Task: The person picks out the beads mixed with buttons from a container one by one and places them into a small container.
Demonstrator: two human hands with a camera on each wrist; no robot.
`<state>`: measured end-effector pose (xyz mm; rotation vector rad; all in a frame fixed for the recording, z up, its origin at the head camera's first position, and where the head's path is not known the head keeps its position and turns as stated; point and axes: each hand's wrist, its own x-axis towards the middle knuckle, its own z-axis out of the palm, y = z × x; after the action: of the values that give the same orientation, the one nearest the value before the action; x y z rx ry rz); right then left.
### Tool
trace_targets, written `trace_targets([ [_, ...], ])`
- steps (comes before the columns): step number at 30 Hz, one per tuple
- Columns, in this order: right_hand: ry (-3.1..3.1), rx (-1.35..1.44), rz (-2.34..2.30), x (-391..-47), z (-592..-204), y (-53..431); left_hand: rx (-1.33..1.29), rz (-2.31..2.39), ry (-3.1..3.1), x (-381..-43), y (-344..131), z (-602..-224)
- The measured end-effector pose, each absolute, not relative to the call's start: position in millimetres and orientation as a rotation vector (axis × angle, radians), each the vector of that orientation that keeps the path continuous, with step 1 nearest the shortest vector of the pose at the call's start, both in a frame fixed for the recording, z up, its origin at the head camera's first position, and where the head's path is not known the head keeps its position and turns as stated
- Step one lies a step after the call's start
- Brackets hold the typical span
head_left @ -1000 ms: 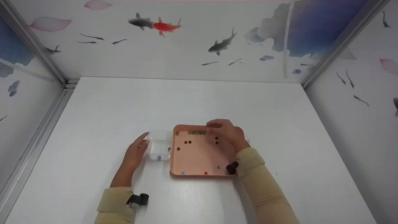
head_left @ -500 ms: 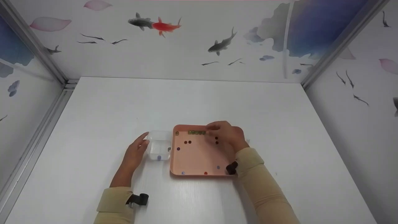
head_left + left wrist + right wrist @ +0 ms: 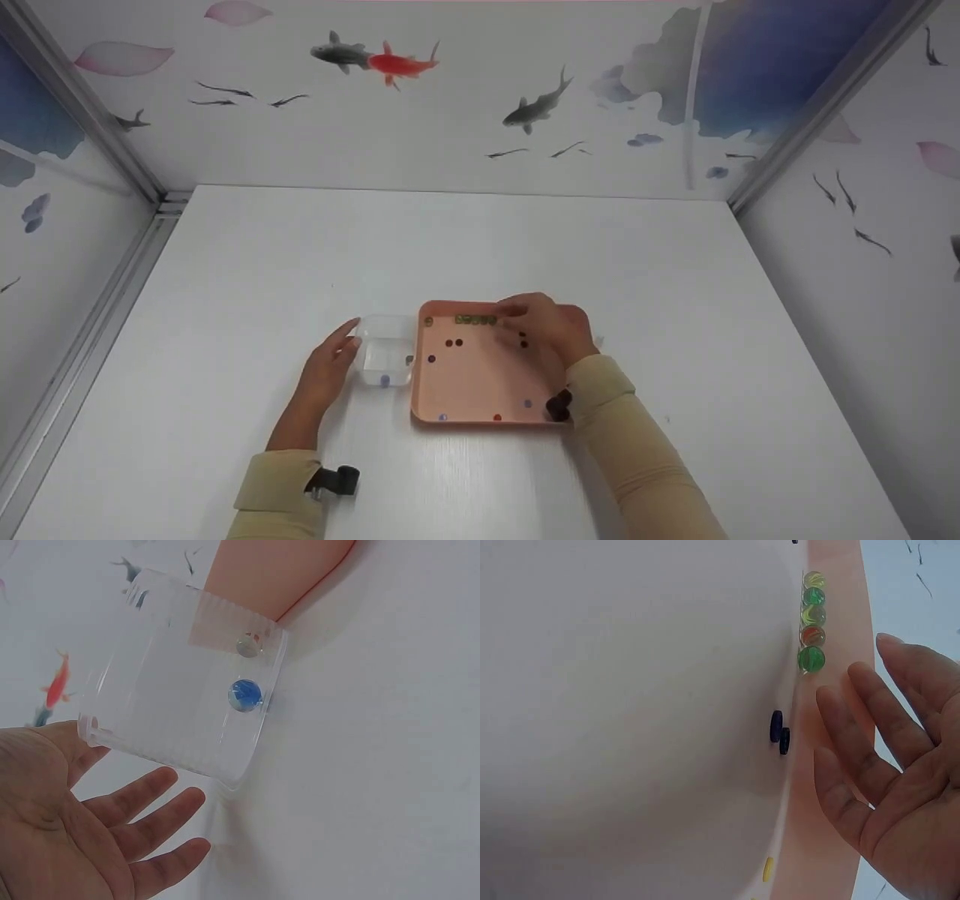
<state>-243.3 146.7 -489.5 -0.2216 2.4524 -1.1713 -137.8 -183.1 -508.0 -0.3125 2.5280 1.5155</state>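
Note:
A clear plastic box (image 3: pixel 386 354) stands against the left side of a pink tray (image 3: pixel 480 386). My left hand (image 3: pixel 330 367) rests its fingertips at the box's left side, fingers loosely extended. Through the box wall in the left wrist view show a blue marble (image 3: pixel 244 695) and a paler marble (image 3: pixel 249 645). Over the tray's far edge, my right hand (image 3: pixel 541 324) has its fingers spread and slightly bent, with nothing between them. Its fingertips are beside the end of a row of green, yellowish and red-streaked marbles (image 3: pixel 812 636). Two dark discs (image 3: pixel 777 726) lie near these fingers.
Inside the tray are a dark pair of discs (image 3: pixel 454 343), a dark piece (image 3: pixel 431 358) and a lone marble (image 3: pixel 428 322) in the far left corner. Along the near side lie a red piece (image 3: pixel 497 417) and bluish pieces (image 3: pixel 527 403). Patterned walls surround the white table (image 3: pixel 300 247).
My right hand has come down slightly towards the marble row, and a finger now partly covers one dark disc. The left hand and the box have stayed put.

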Motion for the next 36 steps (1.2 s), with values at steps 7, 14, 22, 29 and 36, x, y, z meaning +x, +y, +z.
trace_targets([
  [7,2.461,-0.262,-1.102,-242.7,-490.6,143.2,-0.331,1.511,2.510,-138.1,-184.1,-507.6],
  [14,2.506,-0.287,-1.040,-244.0,-493.7,138.9,-0.354,1.512,2.496,-137.9,-183.3,-507.1],
  [22,2.519,-0.230,-1.024,-242.5,-493.1,132.3,-0.352,1.503,2.511,-138.0,-183.4,-507.4],
  [29,2.606,-0.295,-0.884,-241.7,-489.1,128.1,-0.332,1.500,2.525,-137.3,-183.3,-506.6],
  [36,2.661,-0.384,-0.812,-238.7,-485.3,127.1,-0.268,1.529,2.551,-135.8,-183.9,-505.5],
])
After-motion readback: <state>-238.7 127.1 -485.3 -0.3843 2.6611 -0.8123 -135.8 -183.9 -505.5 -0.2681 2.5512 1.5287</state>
